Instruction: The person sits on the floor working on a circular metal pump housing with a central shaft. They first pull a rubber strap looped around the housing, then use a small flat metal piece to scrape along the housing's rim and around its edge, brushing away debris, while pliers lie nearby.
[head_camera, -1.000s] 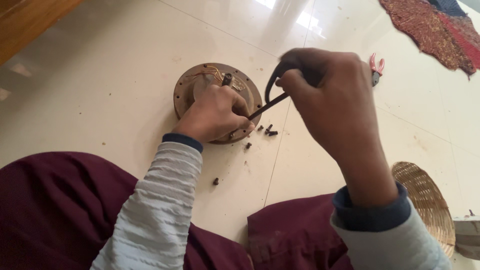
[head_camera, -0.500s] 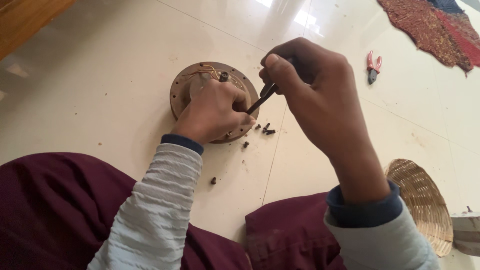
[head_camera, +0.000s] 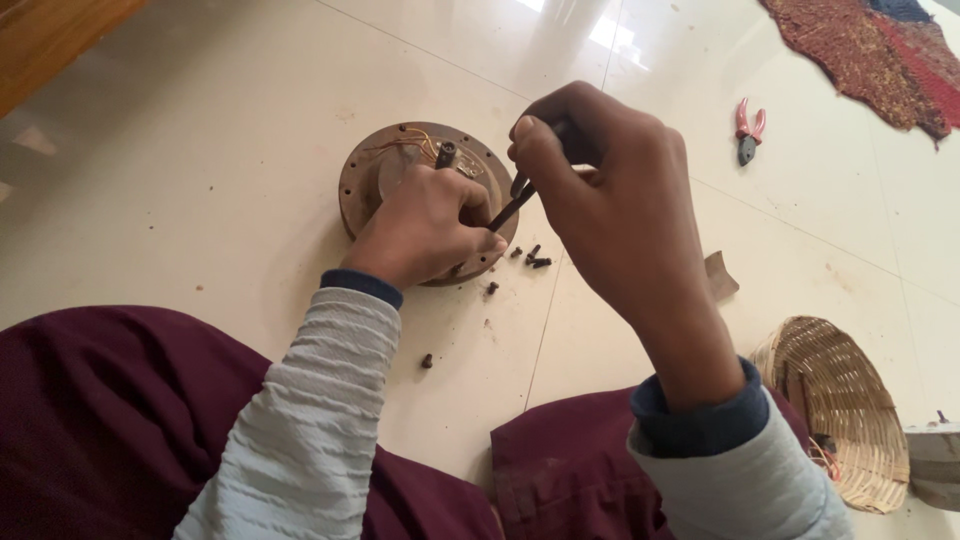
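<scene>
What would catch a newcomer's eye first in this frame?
Most striking is the round rusty metal disc on the pale tiled floor, with copper wires showing inside it. The left hand presses down on it, while the right hand grips a dark slim tool angled toward the disc. Small dark screws lie scattered beside it, red-handled pliers farther off, and a woven basket at lower right.

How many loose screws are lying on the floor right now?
5 that show: three clustered beside the round metal plate, one just below them, and one nearer the striped sleeve. The hands may hide more.
</scene>
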